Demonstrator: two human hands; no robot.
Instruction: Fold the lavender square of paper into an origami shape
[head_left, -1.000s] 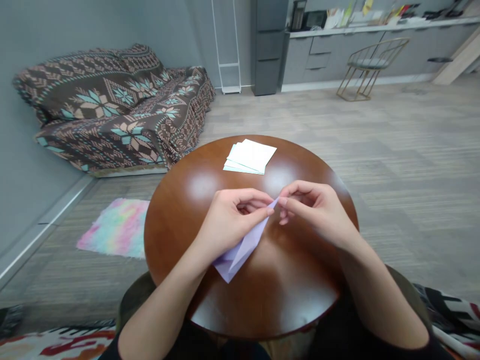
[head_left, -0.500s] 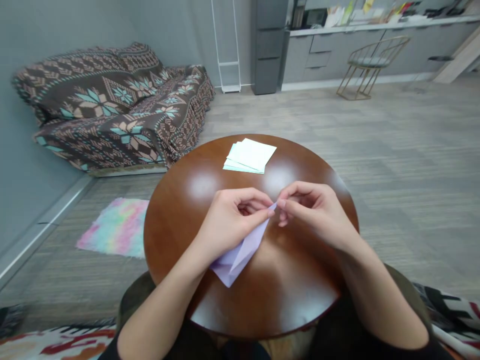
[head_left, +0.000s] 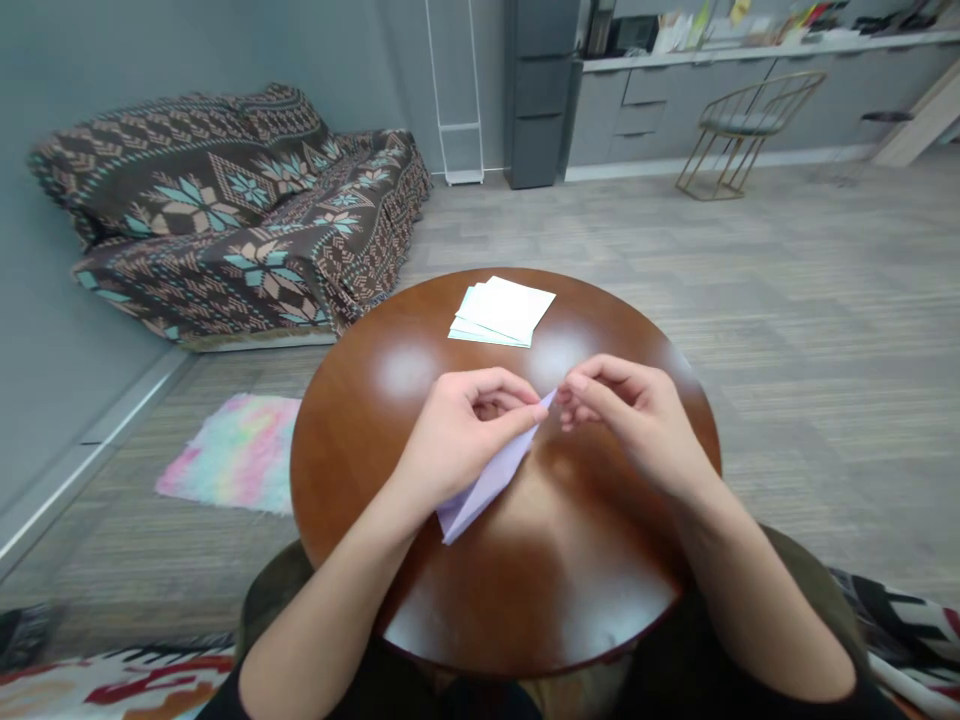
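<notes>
A folded piece of light purple paper (head_left: 491,482) is tilted above the table, its narrow point facing up and to the right. My left hand (head_left: 480,425) pinches it between thumb and fingers just below that point and covers part of its upper left side. At the point itself are the thumb and forefinger of my right hand (head_left: 622,405), closed together on the very tip, while the other fingers curl loosely. Farther back on the table lie several pale square sheets of paper (head_left: 510,308), overlapping in a loose stack.
The round brown table (head_left: 360,400) is glossy and reflects light. Beyond it to the left stand a sofa with a patterned cover (head_left: 262,220) and a fluffy pastel mat (head_left: 232,455). A gold-framed chair (head_left: 742,125) is at the back right, before grey kitchen cabinets (head_left: 600,115).
The purple paper has turned, so less of its lower flap shows and its bottom corner sits higher. My right hand has moved slightly up with the tip; my left still pinches the paper.
</notes>
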